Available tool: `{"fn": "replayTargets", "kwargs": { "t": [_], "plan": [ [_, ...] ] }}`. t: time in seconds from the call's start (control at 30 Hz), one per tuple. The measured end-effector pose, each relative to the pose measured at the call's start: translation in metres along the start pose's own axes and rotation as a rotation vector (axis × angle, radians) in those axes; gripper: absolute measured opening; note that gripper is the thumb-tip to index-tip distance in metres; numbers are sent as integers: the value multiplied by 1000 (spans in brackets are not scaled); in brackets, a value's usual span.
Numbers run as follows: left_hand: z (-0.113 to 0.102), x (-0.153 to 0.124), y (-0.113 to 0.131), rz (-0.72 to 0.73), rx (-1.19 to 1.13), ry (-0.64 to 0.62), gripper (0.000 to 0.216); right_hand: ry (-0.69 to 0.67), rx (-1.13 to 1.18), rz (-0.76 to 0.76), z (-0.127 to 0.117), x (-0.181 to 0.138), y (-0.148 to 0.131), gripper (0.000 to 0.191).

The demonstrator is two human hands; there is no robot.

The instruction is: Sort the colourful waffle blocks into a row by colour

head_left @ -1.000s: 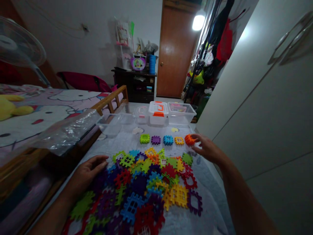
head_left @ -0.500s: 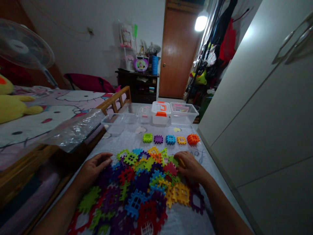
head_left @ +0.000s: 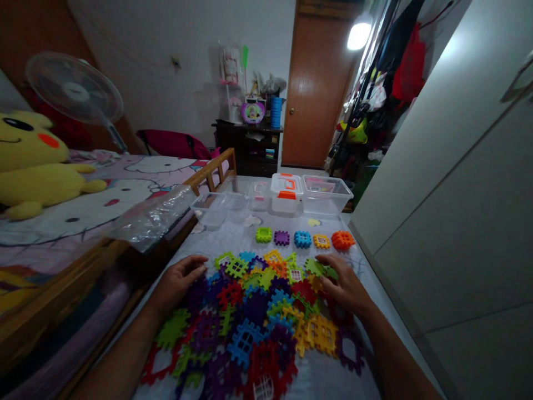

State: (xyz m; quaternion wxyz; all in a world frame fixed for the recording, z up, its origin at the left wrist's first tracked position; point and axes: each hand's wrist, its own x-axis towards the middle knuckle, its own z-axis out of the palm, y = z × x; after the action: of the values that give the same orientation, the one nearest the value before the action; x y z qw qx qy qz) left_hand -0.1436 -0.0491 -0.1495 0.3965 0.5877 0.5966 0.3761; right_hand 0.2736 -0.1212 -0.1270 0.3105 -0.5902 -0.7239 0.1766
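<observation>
Many toy pieces point(head_left: 255, 306): heaped on the cloth point(head_left: 227, 238) between your hands.
Left hand point(head_left: 177, 281): beside your heap, thumb and fingers slightly parted.
Right hand point(head_left: 348, 284): thumb and fingers spread, near green pieces point(head_left: 313, 267).

L hand point(head_left: 183, 276) out at 8 o'clock, fingers loosely curled & pointing approx 2, thumb just under the index! R hand point(head_left: 343, 283) at 4, fingers aimed at 10, thumb spread apart! L forearm point(head_left: 120, 344) slants in from 7, R forearm point(head_left: 391, 344) from 5, both bare!
</observation>
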Motion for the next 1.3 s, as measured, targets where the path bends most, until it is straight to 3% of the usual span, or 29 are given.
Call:
{"fn": "replayTargets", "kwargs": {
  "t": [0.27, 0.5, 0.93, 1.3],
  "plan": [
    [0, -2, 5, 12, 3, 1, 55, -97, 14, 22, 6, -2, 3, 50],
    [-1, 0, -2, 4, -2, -10, 54, -124, 47, 20, 6, -4, -2, 44],
    [-2, 4, -11, 19, -31, -23, 51, 28, 114, 5, 5, -4, 8, 46],
    [-2, 3, -9, 37, -26, -16, 49, -53, 131, 1, 14, -5, -14, 41]
  ]
}}
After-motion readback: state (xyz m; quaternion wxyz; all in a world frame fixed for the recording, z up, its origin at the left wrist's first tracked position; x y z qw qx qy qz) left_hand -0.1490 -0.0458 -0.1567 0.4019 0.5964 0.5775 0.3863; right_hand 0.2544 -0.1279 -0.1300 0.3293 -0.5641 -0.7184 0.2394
